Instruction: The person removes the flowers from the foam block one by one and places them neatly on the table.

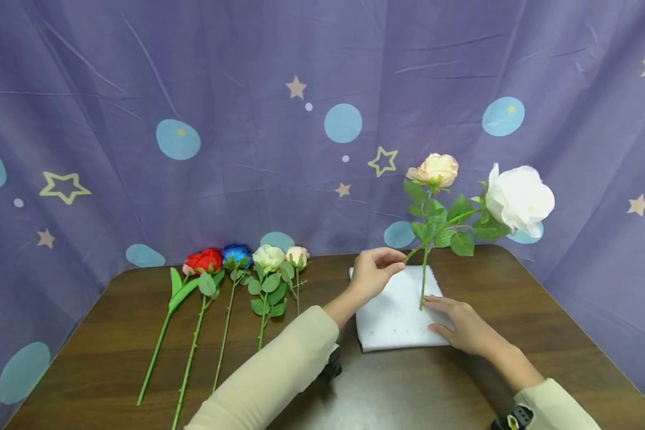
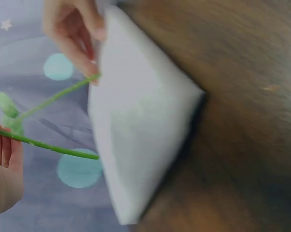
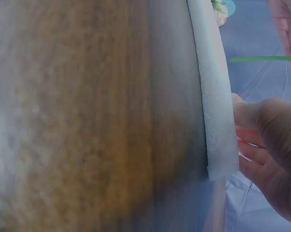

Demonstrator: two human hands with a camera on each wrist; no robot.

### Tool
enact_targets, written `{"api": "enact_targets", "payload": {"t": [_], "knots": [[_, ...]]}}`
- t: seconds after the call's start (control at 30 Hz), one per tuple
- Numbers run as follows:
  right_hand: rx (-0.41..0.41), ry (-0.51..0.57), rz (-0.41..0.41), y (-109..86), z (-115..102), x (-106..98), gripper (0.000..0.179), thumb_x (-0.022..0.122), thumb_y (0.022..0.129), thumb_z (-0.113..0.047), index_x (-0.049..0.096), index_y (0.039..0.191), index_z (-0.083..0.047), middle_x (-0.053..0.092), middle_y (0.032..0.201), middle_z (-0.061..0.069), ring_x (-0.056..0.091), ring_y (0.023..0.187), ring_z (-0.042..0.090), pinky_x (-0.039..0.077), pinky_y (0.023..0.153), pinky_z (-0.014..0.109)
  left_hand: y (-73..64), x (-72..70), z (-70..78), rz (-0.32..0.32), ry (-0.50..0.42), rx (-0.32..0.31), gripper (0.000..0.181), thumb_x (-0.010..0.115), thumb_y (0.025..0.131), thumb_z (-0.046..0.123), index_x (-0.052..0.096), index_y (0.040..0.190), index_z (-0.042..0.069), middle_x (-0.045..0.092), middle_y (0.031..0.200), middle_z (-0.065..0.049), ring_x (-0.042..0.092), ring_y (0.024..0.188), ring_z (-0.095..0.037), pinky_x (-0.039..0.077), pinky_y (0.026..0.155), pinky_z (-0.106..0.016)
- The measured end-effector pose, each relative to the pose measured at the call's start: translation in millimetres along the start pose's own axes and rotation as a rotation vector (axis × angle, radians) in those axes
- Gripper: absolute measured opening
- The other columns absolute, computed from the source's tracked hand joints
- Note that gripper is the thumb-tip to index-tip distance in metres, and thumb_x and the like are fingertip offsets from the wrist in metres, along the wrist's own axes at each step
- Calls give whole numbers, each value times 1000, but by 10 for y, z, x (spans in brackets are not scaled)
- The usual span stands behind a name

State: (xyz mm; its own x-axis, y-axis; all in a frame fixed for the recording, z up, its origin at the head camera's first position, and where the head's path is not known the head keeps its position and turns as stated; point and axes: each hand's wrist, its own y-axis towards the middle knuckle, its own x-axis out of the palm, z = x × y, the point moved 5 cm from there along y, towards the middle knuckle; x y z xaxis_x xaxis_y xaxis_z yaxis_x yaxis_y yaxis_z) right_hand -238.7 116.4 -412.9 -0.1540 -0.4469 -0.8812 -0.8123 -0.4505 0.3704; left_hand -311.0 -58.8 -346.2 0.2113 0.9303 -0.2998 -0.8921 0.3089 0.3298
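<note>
My left hand (image 1: pixel 375 275) pinches the stem of a large white artificial rose (image 1: pixel 520 200), whose bloom leans out to the right. In the left wrist view the lower tip of this stem (image 2: pixel 53 147) is right at the face of a white foam block (image 1: pixel 395 328). A peach rose (image 1: pixel 435 170) stands upright, its stem (image 1: pixel 423 280) meeting the block. Fingers extended, my right hand (image 1: pixel 464 325) rests at the block's right side, a fingertip by the foot of the peach rose's stem. The right wrist view shows its thumb (image 3: pixel 246 113) against the foam.
Several artificial flowers lie on the wooden table (image 1: pixel 102 352) to the left: a red rose (image 1: pixel 204 260), a blue rose (image 1: pixel 236 254), a greenish-white rose (image 1: pixel 269 257) and a cream one (image 1: pixel 298 257) among them. A purple curtain (image 1: pixel 247 119) hangs behind the table.
</note>
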Motion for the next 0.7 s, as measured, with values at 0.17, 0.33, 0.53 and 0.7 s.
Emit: {"api": "enact_targets", "payload": {"t": [0.17,0.33,0.53,0.7], "knots": [[-59,-29,38,1,-18,-3,42,77,75,-4,65,114,8,69,116,21,65,108,37,54,89,51,-20,-8,200,-34,15,33,15,70,87,10,74,100,5,76,98,-11,72,89,-22,53,70,-11],[-78,-49,70,-8,-18,-13,42,78,74,-3,66,112,7,70,114,21,66,105,37,55,87,51,-92,-23,287,-72,26,39,13,70,87,12,75,99,7,76,98,-9,72,87,-15,54,71,-12],[-79,-51,76,-21,-19,-9,42,78,74,-4,66,113,6,70,114,19,66,105,37,54,88,50,-179,-132,251,-38,10,46,14,71,86,9,74,99,3,76,97,-12,72,89,-21,55,75,-14],[-80,-37,81,-25,-28,-12,43,79,74,-5,66,113,5,69,115,19,65,106,37,54,88,51,-227,-275,155,27,-25,55,14,71,84,5,73,97,-1,75,94,-18,72,90,-29,58,79,-21]]}}
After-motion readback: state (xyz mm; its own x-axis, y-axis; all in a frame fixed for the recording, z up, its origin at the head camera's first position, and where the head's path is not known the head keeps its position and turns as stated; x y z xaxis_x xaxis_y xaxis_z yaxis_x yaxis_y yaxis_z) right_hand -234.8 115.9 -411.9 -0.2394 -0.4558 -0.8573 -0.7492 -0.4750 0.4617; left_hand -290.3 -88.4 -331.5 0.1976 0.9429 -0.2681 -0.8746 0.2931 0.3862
